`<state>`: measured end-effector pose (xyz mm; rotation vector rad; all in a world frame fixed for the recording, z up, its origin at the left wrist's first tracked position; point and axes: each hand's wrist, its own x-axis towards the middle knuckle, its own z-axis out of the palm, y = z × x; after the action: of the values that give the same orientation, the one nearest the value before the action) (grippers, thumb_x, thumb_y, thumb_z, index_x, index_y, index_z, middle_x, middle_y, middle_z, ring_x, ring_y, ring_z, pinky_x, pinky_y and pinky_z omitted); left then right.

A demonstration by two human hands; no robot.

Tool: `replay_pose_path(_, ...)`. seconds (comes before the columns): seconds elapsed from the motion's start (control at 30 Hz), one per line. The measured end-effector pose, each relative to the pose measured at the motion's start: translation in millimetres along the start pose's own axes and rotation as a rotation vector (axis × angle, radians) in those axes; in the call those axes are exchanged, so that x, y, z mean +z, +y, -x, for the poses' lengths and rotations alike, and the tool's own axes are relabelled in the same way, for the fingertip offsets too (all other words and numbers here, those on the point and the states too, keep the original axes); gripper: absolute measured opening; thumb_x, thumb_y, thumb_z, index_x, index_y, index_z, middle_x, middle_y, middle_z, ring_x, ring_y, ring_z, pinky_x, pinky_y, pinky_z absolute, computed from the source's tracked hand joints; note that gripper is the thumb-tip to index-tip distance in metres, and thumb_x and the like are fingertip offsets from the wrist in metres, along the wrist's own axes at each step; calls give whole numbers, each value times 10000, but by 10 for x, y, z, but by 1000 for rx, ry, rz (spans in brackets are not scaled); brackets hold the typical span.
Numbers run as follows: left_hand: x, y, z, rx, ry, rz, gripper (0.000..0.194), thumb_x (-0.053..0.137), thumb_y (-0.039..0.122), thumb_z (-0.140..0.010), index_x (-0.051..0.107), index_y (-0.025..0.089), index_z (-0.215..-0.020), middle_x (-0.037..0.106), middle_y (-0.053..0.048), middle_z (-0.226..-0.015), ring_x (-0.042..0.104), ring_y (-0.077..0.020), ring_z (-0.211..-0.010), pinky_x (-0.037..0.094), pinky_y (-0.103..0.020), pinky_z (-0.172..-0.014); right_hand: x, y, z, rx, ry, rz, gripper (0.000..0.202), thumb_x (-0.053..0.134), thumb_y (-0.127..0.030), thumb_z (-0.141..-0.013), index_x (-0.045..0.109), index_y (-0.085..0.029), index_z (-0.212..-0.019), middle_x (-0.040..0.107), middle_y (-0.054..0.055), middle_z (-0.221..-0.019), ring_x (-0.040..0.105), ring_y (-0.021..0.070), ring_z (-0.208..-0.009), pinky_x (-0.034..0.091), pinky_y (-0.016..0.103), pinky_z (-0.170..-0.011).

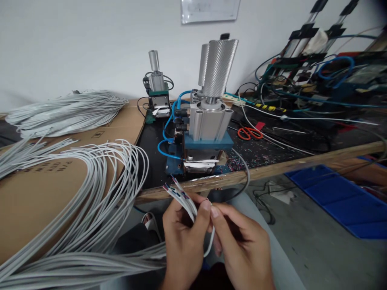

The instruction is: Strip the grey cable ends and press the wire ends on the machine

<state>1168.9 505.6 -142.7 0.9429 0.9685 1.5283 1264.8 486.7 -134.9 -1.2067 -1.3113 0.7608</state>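
Observation:
My left hand (186, 237) is closed around several white cables (181, 198), whose ends show small coloured wires above the fingers. My right hand (242, 241) pinches the tip of one white cable (210, 243) against my left thumb and forefinger; that cable loops down between the hands. Just beyond the hands, at the bench edge, stands a silver pneumatic device (207, 125) on a blue base. The long bundle of white cables (121, 264) runs off to the left, next to my left wrist.
More white cables (66, 114) lie on cardboard (39, 201) at the left. A smaller device (157, 88) stands behind. Orange-handled scissors (250, 133), wire scraps and hoses lie on the black bench, bordered by a wooden edge (290, 161). A blue panel (341, 201) is at the right.

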Motion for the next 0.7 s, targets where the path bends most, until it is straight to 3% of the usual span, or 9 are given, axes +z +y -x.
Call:
replay_pose_path(0.1,13,-9,-8,4,43,-17,157,744,304,-864,681,177,-796,601,47,-557,549,-82,-503,471,-157,-524,14,6,7,7,4,-4,268,585,-323,-970,756,-197,-807,517,-47,-477,457,91,-380,367,183,-376)
replay_pose_path(0.23,23,6,-13,-20,-3,-1,132,715,288,-883,675,186,-809,574,64,-554,527,-71,-496,458,-145,-517,-5,7,-6,-11,-16,25,255,595,-322,-962,762,-205,-810,492,-49,-465,447,92,-384,356,181,-375)
replay_pose_path(0.37,21,13,-6,18,30,-19,134,717,294,-886,674,191,-811,579,67,-559,532,-64,-504,451,-131,-522,1,-15,-11,43,-27,-20,274,594,-343,-966,752,-198,-796,513,-43,-477,462,92,-384,367,178,-375)
replay_pose_path(0.7,-14,5,-74,-113,-121,57,161,736,346,-879,716,186,-893,576,57,-572,530,-67,-522,442,-140,-529,-57,41,-22,58,-42,10,304,590,-375,-968,736,-188,-778,537,-40,-479,495,92,-381,395,171,-389)
